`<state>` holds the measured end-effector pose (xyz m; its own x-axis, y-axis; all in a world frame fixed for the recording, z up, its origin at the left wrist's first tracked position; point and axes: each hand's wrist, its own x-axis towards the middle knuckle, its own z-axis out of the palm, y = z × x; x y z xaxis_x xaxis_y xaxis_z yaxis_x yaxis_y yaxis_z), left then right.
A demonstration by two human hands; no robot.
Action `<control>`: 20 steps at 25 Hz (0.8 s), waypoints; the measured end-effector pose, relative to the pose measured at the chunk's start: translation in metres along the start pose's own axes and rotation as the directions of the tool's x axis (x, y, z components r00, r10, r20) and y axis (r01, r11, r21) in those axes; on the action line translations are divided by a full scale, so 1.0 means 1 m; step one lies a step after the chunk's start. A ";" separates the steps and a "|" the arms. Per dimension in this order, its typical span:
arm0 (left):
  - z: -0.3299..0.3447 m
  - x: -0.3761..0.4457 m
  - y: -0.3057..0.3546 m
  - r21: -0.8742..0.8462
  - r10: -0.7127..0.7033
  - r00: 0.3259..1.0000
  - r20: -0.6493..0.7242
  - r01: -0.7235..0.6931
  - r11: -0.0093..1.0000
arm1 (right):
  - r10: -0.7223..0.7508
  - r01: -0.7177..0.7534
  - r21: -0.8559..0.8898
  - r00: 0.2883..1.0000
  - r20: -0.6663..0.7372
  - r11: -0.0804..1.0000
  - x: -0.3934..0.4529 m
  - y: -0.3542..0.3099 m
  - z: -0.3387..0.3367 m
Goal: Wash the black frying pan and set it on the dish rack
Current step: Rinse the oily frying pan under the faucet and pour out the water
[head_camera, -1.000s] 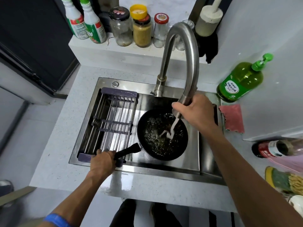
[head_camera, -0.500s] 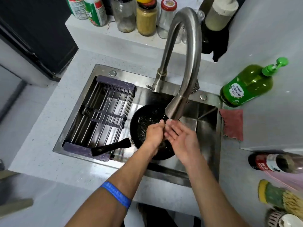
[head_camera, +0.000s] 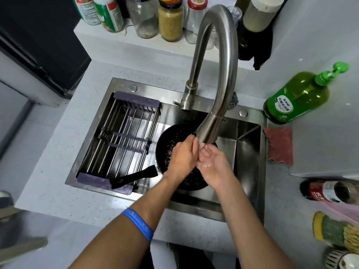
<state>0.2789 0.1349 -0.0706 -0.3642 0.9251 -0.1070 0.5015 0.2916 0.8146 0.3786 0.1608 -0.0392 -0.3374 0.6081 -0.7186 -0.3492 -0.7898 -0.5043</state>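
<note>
1. Water runs from the curved brushed-steel faucet onto both hands, which meet directly beneath the spout.
2. The left hand lies palm down with loosely bent fingers, touching the right hand, which is cupped palm up; neither grips anything.
3. The black round frying pan sits in the stainless steel sink under the hands, wet and speckled inside.
4. Its black handle points left and rests on the near purple end of the metal-bar dish rack, which spans the sink's left half.
5. A green dish soap pump bottle and a red cloth lie on the pale surface right of the sink.
</note>
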 end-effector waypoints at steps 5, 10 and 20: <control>-0.036 -0.020 -0.076 0.661 -0.240 0.929 0.281 -0.006 0.750 | -0.074 -0.165 -0.558 0.922 -0.381 0.813 0.008 0.022 -0.061; -0.028 -0.039 -0.154 0.900 -0.275 0.896 0.349 -0.239 0.364 | 0.087 -0.443 -0.456 0.784 -0.615 0.772 0.079 0.079 -0.122; -0.030 -0.016 -0.114 0.848 -0.316 0.885 0.343 -0.148 0.508 | -0.130 -0.252 -0.515 0.794 -0.594 0.819 0.068 0.037 -0.128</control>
<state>0.2039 0.0795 -0.1448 -0.2110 0.8097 -0.5476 0.9746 0.2175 -0.0538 0.4549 0.1625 -0.1678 0.2971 0.5371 -0.7895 0.2492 -0.8418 -0.4788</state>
